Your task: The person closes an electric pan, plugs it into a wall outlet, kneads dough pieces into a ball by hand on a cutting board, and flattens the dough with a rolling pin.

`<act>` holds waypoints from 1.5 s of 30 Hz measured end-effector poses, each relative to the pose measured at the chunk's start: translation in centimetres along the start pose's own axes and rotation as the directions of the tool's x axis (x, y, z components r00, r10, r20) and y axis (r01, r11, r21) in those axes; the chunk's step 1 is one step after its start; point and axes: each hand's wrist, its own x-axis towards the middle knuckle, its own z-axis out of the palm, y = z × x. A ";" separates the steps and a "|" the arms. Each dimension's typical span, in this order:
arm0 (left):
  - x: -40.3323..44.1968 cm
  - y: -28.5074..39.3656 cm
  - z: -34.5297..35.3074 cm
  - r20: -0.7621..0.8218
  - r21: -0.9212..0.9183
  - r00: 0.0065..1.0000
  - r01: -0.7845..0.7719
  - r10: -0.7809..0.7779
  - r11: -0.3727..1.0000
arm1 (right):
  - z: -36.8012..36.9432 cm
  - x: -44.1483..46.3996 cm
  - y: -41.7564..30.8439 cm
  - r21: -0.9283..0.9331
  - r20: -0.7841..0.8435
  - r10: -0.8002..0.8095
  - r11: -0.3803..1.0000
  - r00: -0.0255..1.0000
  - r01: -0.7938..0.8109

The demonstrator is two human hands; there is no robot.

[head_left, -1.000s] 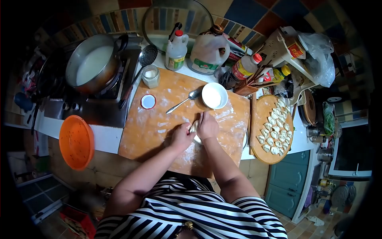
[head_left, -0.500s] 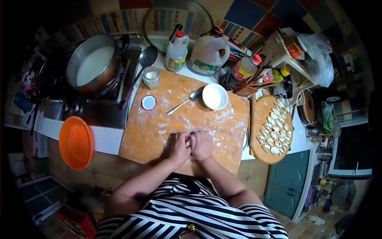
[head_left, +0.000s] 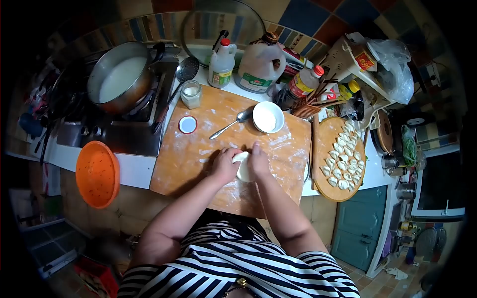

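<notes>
A pale flattened piece of dough [head_left: 244, 168] is held between my two hands above the floured wooden board [head_left: 198, 114]. My left hand [head_left: 226, 165] grips its left edge with bent fingers. On the opposite edge, my right hand [head_left: 259, 160] is closed, its fingers together and partly hidden. Beyond the hands are a metal spoon [head_left: 229, 125] and a white bowl [head_left: 268, 117] with white powder inside. A round white lid [head_left: 188, 124] with a red rim lies on the board's left part. Several folded dumplings [head_left: 343, 164] rest on a round board [head_left: 325, 134] at the right.
A pot [head_left: 121, 79] of whitish liquid stands on the stove [head_left: 107, 134]. An orange basin [head_left: 97, 174] is at the counter's left edge. Behind the board are a glass jar [head_left: 191, 95], a large jug [head_left: 261, 67] and a red-capped bottle [head_left: 304, 82]. A rolling pin [head_left: 316, 149] lies beside the round board.
My hands were pressed together near the body half a second ago. They have moved slightly forward and apart, and the flat dough now shows between them.
</notes>
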 end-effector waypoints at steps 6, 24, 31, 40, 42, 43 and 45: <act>-4.8 2.4 -0.9 0.097 0.005 0.924 -0.371 0.369 0.929 | -2.3 -6.0 -0.5 -0.321 -0.020 -0.571 0.781 0.821 0.535; 0.5 2.1 -1.3 -0.007 0.133 0.992 -0.121 0.123 0.984 | 0.2 -0.4 -1.4 -0.102 -0.039 -0.151 0.984 0.988 0.146; -5.3 2.3 0.3 -0.060 0.061 0.888 -0.454 0.457 0.889 | -1.6 -7.0 0.0 -0.428 -0.024 -0.632 0.707 0.775 0.563; -3.0 0.1 -1.2 -0.021 0.194 0.997 0.079 -0.076 0.978 | 0.6 -2.2 -0.9 -0.510 0.227 -0.745 0.458 0.628 0.728; -1.3 0.0 -0.6 -0.017 0.173 0.981 0.195 -0.195 0.965 | 1.0 -1.3 -1.3 -0.544 0.158 -0.681 0.544 0.715 0.639; -0.6 -0.3 -0.4 -0.005 0.167 0.972 0.234 -0.237 0.958 | 1.3 -1.0 -1.5 -0.557 0.120 -0.643 0.587 0.756 0.587; 0.4 -0.6 -0.1 -0.032 0.197 0.984 0.177 -0.174 0.964 | 1.5 -0.7 -1.6 -0.503 0.037 -0.572 0.698 0.819 0.510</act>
